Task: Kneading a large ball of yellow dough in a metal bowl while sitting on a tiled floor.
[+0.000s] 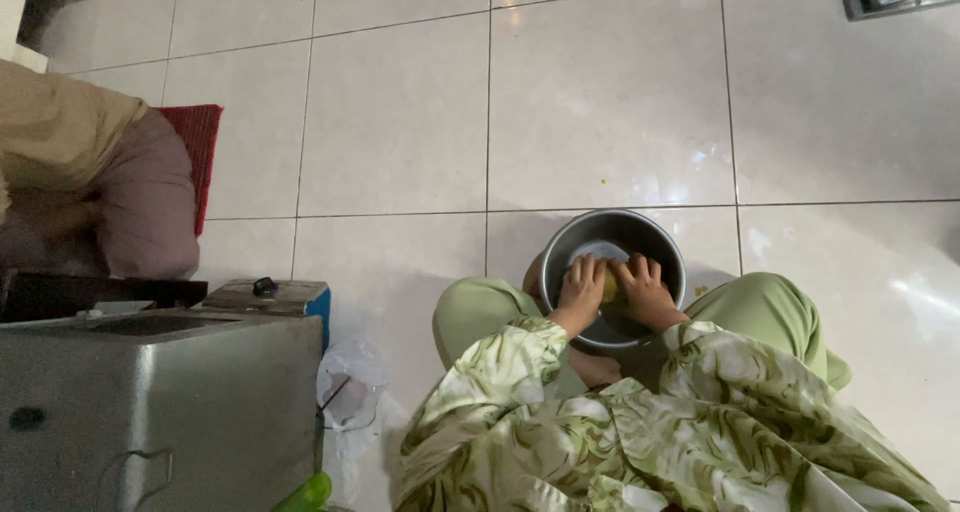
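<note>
Inside the metal bowl [612, 272], a yellow lump [610, 285] is grasped by left hand [581, 290] and right hand [645, 290], fingers clenched. Unbraced on floor tiles [400, 122], the bowl could be tipped; water spilled.

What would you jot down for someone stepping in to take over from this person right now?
Left hand and right hand: both inside the metal bowl, closed around a yellowish lump between them.
Bowl: on the tiled floor, between the person's knees.
Done: the lump is in the bowl and gripped.
Left: cannot tell how far the handling has got; the bowl's contents are mostly hidden.
</note>
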